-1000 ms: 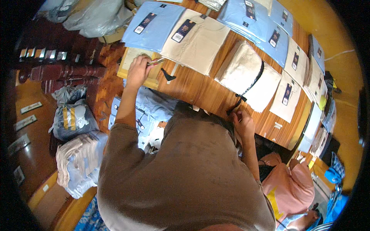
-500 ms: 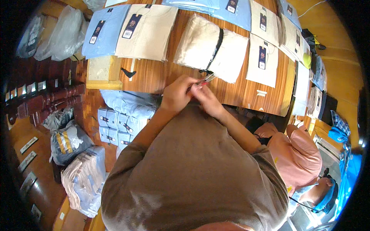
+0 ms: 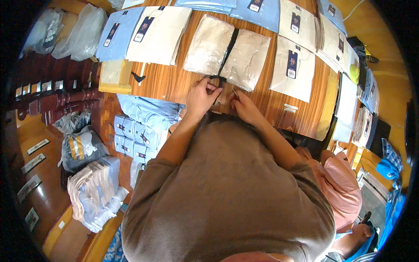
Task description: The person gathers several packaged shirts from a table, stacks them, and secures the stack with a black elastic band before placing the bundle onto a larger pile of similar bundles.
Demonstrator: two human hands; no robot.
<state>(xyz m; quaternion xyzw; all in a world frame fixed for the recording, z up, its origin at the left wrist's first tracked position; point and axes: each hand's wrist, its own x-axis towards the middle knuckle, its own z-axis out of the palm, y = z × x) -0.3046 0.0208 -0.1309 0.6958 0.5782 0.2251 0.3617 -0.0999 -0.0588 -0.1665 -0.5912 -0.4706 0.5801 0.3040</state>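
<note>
Wooden worktop (image 3: 183, 87), packed shirts in rows. Both hands now together vs 1 s ago: left hand (image 3: 201, 97) pinches black strap (image 3: 227, 48); right hand (image 3: 245, 107) holds thin pin-like item.

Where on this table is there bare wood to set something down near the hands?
Bare wood shows left of the left hand, between the small black clip and the bagged beige bundles. Another strip lies right of the right hand, below the tagged cream shirt, around a small white label. The far edge is packed with folded shirts.
</note>
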